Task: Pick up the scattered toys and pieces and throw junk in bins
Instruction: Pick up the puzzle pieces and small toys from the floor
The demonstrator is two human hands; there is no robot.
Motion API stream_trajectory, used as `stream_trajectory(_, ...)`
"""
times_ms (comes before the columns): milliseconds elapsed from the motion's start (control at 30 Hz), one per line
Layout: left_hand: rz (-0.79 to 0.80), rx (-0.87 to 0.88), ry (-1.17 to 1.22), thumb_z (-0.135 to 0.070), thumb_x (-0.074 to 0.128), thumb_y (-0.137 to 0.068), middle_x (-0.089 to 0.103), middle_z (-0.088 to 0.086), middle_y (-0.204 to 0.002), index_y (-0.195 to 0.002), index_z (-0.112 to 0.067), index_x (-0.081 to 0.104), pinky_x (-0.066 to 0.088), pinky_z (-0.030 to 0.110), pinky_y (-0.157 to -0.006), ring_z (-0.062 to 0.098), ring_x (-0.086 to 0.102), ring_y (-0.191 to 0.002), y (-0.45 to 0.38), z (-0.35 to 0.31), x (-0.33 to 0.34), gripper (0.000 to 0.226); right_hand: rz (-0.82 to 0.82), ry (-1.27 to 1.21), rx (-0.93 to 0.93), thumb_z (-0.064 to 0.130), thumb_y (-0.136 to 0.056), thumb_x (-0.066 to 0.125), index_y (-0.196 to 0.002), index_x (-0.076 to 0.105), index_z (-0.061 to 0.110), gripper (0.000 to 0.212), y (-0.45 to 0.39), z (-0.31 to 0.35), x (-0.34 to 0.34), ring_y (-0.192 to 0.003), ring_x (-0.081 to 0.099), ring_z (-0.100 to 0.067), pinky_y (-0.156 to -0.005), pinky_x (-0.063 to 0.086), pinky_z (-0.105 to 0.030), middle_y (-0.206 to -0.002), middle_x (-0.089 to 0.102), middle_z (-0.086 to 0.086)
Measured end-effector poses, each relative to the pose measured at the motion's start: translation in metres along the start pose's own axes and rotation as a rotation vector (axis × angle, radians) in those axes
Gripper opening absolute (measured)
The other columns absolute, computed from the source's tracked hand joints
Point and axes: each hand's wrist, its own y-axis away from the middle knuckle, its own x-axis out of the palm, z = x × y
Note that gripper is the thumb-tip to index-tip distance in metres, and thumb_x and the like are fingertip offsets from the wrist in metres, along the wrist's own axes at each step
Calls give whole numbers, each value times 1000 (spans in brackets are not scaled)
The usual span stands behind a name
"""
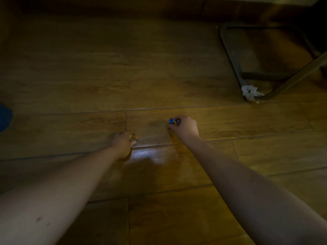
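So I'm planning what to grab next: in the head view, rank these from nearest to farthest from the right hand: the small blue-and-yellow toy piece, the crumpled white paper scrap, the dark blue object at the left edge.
1. Small blue-and-yellow toy piece: gripped in the right hand.
2. Crumpled white paper scrap: up to the right, by the dark metal chair frame.
3. Dark blue object: far left edge, beyond the left hand.

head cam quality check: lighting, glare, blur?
Head view: dim overall, corners fall to near black; one glare patch on the floor between the arms; left hand and right hand soft, the small pieces they hold too blurred to identify; white crumpled scrap by the chair frame is brightest.
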Motion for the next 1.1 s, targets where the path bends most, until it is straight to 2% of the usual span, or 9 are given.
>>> stream_trajectory(133, 50, 23, -9, -35, 46, -99, 53, 19, -132, -132, -6, 48, 39, 35, -94, 33, 48, -121, 9, 8, -5, 44, -53, -166, 5, 36, -87, 68, -124, 62, 16, 43, 23, 1, -6, -101, 62, -19, -69, 40, -22, -114, 67, -4)
stream_trajectory(267, -7, 55, 82, -37, 57, -93, 67, 15, -108, -111, -9, 62, 42, 30, -71, 32, 61, -99, 35, 9, -28, 34, -89, -330, -16, 40, -85, 69, -118, 66, 18, 39, 53, 9, 1, -90, 62, -13, -69, 42, -23, -101, 68, 1)
stream_trajectory(400, -123, 111, 249, -38, 60, -91, 64, 3, -76, -90, -15, 60, 36, 25, -50, 23, 63, -70, 82, 4, -68, 22, -42, -535, 28, 43, -80, 73, -115, 68, 19, 43, 93, 19, 5, -96, 64, -13, -87, 53, -36, -101, 69, 5)
stream_trajectory(467, -124, 144, 318, -37, 59, -92, 62, -5, -70, -86, -20, 58, 38, 23, -48, 15, 57, -56, 110, -3, -85, 18, -21, -602, 32, 42, -80, 74, -117, 66, 18, 45, 114, 28, -3, -99, 63, -12, -90, 53, -38, -104, 69, 4)
stream_trajectory(533, -77, 157, 431, -35, 60, -92, 68, -5, -74, -88, -20, 59, 43, 25, -53, 16, 57, -53, 140, -7, -96, 16, -11, -640, 38, 41, -81, 73, -120, 64, 20, 46, 135, 41, -16, -99, 62, -10, -89, 54, -38, -103, 66, 8)
stream_trajectory(633, -19, 149, 528, -34, 60, -92, 71, -4, -77, -95, -20, 60, 44, 23, -48, 13, 56, -53, 190, -17, -114, 15, 17, -685, 52, 39, -82, 73, -115, 63, 24, 37, 175, 63, -53, -92, 62, -6, -84, 56, -36, -94, 61, 17)
stream_trajectory(767, 50, 107, 581, -43, 55, -93, 72, -5, -79, -104, -23, 60, 41, 25, -47, 8, 56, -52, 266, -42, -148, 23, 42, -764, 94, 39, -82, 73, -117, 64, 21, 41, 239, 87, -124, -81, 60, -5, -69, 51, -26, -98, 67, 7)
stream_trajectory(867, 98, 70, 621, -45, 52, -93, 72, -6, -81, -98, -28, 62, 42, 23, -51, 7, 57, -57, 332, -70, -191, 20, 104, -754, 95, 40, -82, 73, -113, 63, 25, 36, 286, 116, -191, -72, 56, -3, -62, 45, -21, -94, 66, 7)
stream_trajectory(1100, 51, 34, 722, -44, 44, -97, 72, -6, -82, -98, -30, 61, 43, 19, -49, 3, 58, -53, 472, -137, -322, 22, 173, -889, 123, 38, -81, 74, -98, 61, 41, 21, 362, 208, -342, -74, 57, -4, -66, 45, -22, -95, 66, 7)
